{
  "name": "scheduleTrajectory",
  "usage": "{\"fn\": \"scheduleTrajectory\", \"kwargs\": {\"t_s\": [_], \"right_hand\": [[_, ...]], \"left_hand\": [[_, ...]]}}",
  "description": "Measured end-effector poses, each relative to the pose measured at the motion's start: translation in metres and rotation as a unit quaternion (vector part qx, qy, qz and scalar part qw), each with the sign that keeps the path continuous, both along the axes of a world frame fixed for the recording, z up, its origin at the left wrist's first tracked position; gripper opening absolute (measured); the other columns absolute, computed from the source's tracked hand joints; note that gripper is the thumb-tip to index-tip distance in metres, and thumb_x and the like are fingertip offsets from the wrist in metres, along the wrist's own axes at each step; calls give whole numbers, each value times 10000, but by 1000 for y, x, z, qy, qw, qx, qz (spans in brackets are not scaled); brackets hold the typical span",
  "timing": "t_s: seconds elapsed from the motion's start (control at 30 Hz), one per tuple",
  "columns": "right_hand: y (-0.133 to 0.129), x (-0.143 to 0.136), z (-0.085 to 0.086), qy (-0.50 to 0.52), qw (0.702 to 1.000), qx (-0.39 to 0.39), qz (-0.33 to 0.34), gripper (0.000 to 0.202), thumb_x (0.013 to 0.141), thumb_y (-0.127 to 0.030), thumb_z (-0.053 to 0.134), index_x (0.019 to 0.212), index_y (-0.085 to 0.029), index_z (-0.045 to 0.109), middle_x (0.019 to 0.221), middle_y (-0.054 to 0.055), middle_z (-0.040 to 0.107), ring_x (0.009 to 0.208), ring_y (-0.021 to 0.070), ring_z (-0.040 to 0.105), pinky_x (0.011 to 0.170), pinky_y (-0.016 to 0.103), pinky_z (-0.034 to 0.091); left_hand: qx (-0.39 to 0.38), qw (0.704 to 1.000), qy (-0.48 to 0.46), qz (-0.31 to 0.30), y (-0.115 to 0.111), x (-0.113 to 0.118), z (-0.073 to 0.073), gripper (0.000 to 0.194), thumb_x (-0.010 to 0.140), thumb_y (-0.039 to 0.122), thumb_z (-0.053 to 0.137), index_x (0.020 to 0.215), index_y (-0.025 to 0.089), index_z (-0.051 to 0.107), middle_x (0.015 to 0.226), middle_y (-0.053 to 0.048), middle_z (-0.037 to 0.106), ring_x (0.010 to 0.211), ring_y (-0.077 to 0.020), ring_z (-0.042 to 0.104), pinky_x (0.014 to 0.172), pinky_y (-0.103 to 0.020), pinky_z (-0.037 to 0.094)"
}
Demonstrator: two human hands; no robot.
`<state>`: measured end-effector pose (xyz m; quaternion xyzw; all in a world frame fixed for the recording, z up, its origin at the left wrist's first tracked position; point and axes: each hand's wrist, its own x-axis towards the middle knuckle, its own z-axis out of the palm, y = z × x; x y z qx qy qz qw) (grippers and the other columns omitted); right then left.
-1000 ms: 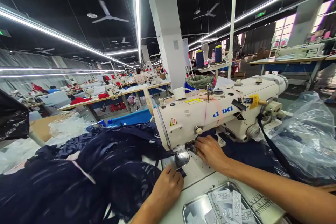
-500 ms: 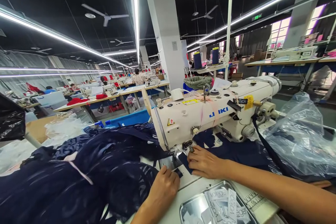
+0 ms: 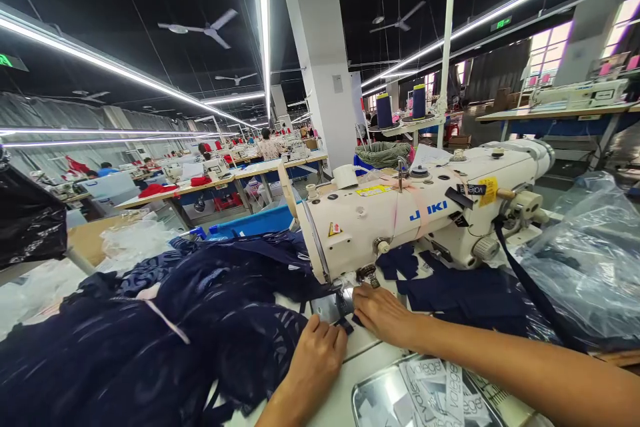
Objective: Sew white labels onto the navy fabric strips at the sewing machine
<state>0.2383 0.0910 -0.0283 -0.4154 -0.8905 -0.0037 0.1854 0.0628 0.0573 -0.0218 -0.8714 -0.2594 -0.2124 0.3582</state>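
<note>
A white JUKI sewing machine point(image 3: 370, 227) stands before me, its needle area over a shiny metal plate point(image 3: 327, 309). My left hand point(image 3: 320, 350) is closed at the right edge of a heap of navy fabric point(image 3: 200, 320), fingers curled on the cloth just in front of the plate. Right beside the presser foot, my right hand point(image 3: 384, 315) is closed too, its fingertips pinched together low at the plate. A bit of navy cloth point(image 3: 357, 320) shows under these fingers; most of it is hidden.
A metal tray point(image 3: 357, 400) of white printed labels point(image 3: 425, 380) lies in front. Navy cut pieces point(image 3: 465, 293) and clear plastic bags point(image 3: 590, 253) are on the right. Thread cones point(image 3: 384, 111) stand behind the machine; a black bag point(image 3: 30, 213) hangs at left.
The view has turned slightly left. My right hand has shifted left toward the needle area, covering the navy piece that showed there. My left hand stays nearly in place.
</note>
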Motion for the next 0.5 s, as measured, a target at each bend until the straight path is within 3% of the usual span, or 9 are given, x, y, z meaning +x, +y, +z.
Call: {"fn": "scheduleTrajectory", "kwargs": {"t_s": [0.1,0.5], "right_hand": [[3,-8,2,51,995,-85,-33,116,791,-101,472,762,-132,581,866,85,609,777,188,556,662,263,391],[5,-12,1,91,986,-135,-42,149,780,-120,467,667,-155,557,770,50,616,760,168,562,656,239,374]], "left_hand": [[-1,1000,-24,-2,-2,0,2,364,865,15,229,726,106,553,530,-3,511,466,-120,468,558,-275,376],[-18,1000,-10,4,1,3,-3,354,876,27,218,830,85,565,545,-12,536,479,-121,489,598,-292,415]]}}
